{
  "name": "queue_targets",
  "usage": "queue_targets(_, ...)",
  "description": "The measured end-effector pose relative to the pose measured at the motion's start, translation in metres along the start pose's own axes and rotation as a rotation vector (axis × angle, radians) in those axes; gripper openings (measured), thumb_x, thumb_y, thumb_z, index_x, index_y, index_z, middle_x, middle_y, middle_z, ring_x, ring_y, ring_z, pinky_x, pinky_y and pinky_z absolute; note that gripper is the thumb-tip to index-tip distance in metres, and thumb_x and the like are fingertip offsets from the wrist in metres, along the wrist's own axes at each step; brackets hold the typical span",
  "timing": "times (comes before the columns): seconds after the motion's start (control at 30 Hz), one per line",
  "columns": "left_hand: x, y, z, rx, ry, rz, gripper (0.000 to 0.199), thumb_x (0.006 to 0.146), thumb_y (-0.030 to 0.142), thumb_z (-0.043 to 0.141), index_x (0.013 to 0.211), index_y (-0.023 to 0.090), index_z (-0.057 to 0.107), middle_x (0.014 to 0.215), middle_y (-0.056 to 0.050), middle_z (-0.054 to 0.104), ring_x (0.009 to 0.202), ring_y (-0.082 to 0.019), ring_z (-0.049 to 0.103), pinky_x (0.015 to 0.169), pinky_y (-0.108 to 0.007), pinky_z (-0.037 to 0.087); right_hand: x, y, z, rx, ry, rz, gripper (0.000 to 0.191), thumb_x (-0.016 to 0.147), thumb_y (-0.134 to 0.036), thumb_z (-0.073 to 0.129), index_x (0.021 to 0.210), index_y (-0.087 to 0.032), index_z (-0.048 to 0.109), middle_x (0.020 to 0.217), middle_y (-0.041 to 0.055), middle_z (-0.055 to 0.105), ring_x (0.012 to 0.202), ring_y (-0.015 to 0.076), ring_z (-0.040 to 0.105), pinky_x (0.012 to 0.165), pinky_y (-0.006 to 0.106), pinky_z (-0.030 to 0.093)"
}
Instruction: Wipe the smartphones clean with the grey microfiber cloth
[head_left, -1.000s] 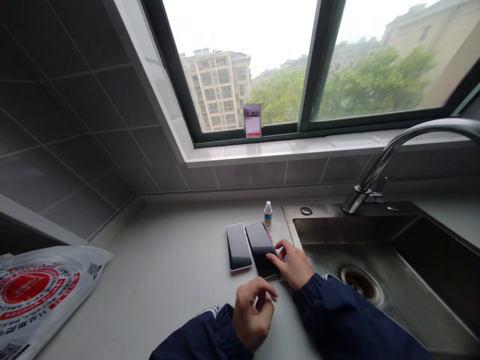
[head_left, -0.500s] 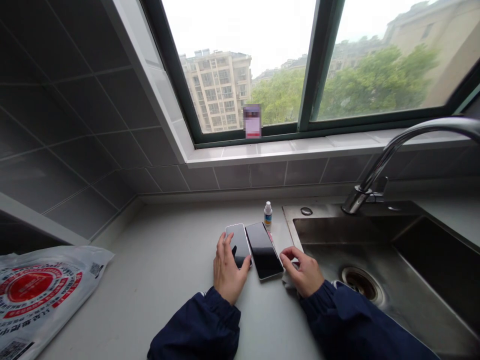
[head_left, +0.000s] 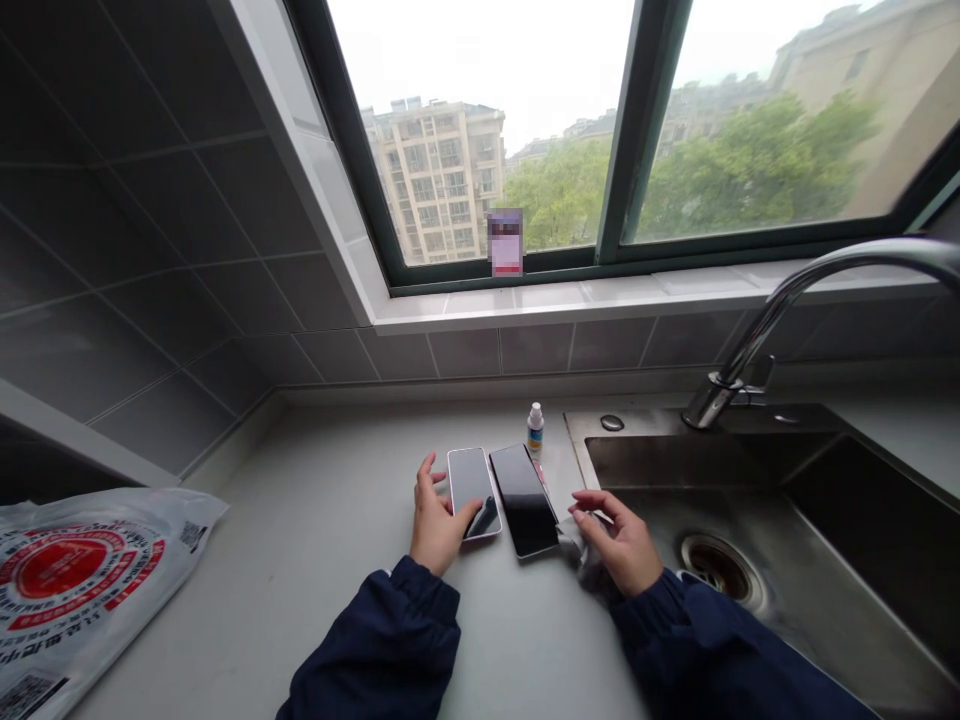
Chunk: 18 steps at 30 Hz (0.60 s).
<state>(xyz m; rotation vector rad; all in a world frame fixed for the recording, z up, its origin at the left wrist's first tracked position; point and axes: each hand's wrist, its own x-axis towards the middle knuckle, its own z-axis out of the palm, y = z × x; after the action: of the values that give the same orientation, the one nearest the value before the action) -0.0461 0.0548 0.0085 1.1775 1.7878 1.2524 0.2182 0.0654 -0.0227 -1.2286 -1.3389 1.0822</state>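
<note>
Two phones lie side by side, face up, on the pale counter [head_left: 360, 520]. The left, smaller phone [head_left: 472, 475] has a light rim; the larger dark phone [head_left: 521, 495] is tilted beside it. My left hand [head_left: 437, 520] is at the smaller phone's left side, fingers apart, the thumb over its lower left edge. My right hand [head_left: 619, 540] is right of the dark phone, its fingers closed on a crumpled grey cloth [head_left: 574, 540]. Behind the dark phone stands a small white bottle [head_left: 535, 428], with a pinkish item [head_left: 538, 470] partly hidden below it.
A steel sink [head_left: 675, 470] with a chrome faucet [head_left: 750, 330] is at the right. On the left lies a white plastic bag [head_left: 150, 560] with red print. The window sill [head_left: 540, 297] runs along the back, above grey tiles.
My left hand has moved left and off most of the smaller phone, uncovering its screen. My right hand has shifted slightly right, and more of the grey cloth shows.
</note>
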Motion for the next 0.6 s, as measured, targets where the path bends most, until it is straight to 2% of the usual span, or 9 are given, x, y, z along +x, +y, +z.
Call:
queue_targets(0.13, 0.0043, -0.0022, -0.0022, -0.163, -0.072, -0.043, 0.101, 0.07, 0.035, 0.077, 0.149, 0.031, 0.014, 0.119, -0.011, 0.054, 0.068, -0.011, 0.063, 0.074, -0.035, 0.055, 0.0002, 0.0008, -0.0001, 0.102, -0.019, 0.005, 0.044, 0.076, -0.045, 0.07, 0.109, -0.015, 0.065, 0.101, 0.0134, 0.073, 0.094, 0.026, 0.069, 0.081, 0.035, 0.055)
queue_targets(0.27, 0.0057, -0.0031, -0.0025, -0.225, -0.096, -0.047, 0.093, 0.072, 0.039, 0.075, 0.147, 0.03, 0.021, 0.099, -0.005, 0.061, 0.066, -0.014, 0.065, 0.07, -0.034, 0.055, 0.0003, -0.0001, 0.0005, 0.169, 0.001, 0.001, 0.045, 0.076, -0.043, 0.07, 0.113, -0.016, 0.065, 0.109, 0.0142, 0.071, 0.106, 0.0273, 0.066, 0.09, 0.037, 0.052)
queue_targets(0.43, 0.0075, -0.0049, -0.0013, -0.275, -0.04, -0.075, 0.08, 0.077, 0.038, 0.07, 0.144, 0.03, 0.028, 0.096, -0.003, 0.061, 0.06, -0.013, 0.063, 0.056, -0.027, 0.053, 0.0041, -0.0003, -0.0032, 0.198, -0.033, -0.014, 0.048, 0.068, -0.028, 0.075, 0.114, -0.017, 0.065, 0.112, 0.0137, 0.071, 0.111, 0.0282, 0.064, 0.098, 0.041, 0.048)
queue_targets(0.6, 0.0065, -0.0025, -0.0006, -0.35, 0.03, -0.075, 0.074, 0.079, 0.039, 0.067, 0.142, 0.027, 0.031, 0.097, -0.003, 0.059, 0.071, -0.014, 0.065, 0.059, -0.025, 0.054, 0.0037, 0.0011, -0.0037, 0.202, -0.028, 0.002, 0.047, 0.069, -0.02, 0.066, 0.115, -0.018, 0.063, 0.114, 0.0126, 0.071, 0.113, 0.0268, 0.064, 0.094, 0.039, 0.05)
